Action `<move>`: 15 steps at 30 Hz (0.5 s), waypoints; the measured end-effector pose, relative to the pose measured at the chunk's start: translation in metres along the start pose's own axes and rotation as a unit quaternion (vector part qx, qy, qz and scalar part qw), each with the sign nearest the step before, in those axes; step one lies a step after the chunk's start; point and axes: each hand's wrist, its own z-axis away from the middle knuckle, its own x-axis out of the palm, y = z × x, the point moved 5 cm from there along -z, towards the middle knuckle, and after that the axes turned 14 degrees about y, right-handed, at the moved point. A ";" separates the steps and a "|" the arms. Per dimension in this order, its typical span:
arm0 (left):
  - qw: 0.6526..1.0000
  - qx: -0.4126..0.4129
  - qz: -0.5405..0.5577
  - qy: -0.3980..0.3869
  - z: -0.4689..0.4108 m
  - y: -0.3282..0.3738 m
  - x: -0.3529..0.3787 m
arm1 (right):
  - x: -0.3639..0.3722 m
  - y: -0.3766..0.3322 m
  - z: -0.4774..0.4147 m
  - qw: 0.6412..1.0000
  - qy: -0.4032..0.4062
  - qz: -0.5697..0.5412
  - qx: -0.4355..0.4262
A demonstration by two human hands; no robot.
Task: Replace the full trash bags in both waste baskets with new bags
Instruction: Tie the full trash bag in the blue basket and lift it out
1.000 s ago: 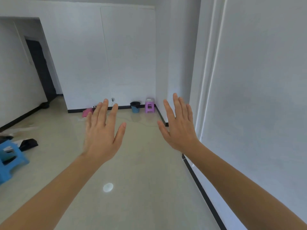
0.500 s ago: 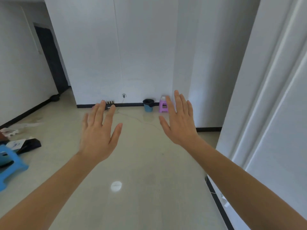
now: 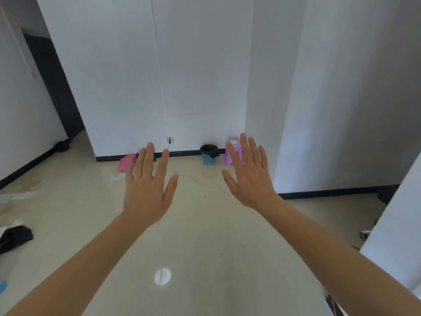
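Two flat palms held out, gripping nothing: my left hand (image 3: pixel 147 192) and right hand (image 3: pixel 249 179), fingers straight and spread; far beyond, between them and nearer my right fingertips, stands a round blue lattice waste basket (image 3: pixel 208 158) lined with a black bag (image 3: pixel 209 148), just beside a purple plastic stool (image 3: pixel 227 159) on glossy pale floor (image 3: pixel 205 236).

Head camera, facing forward and down

It looks past both outstretched arms, across the floor (image 3: pixel 205 224) toward a far wall (image 3: pixel 200 76); wide-angle, no second view.
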 end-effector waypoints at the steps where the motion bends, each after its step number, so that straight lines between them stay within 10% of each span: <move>1: 1.000 0.003 0.007 -0.001 -0.017 -0.005 0.027 | 0.024 0.011 -0.013 1.000 -0.002 0.000 0.007; 15: 0.997 0.028 0.021 -0.064 -0.280 -0.084 0.425 | 0.402 0.170 -0.253 0.996 -0.064 0.004 0.064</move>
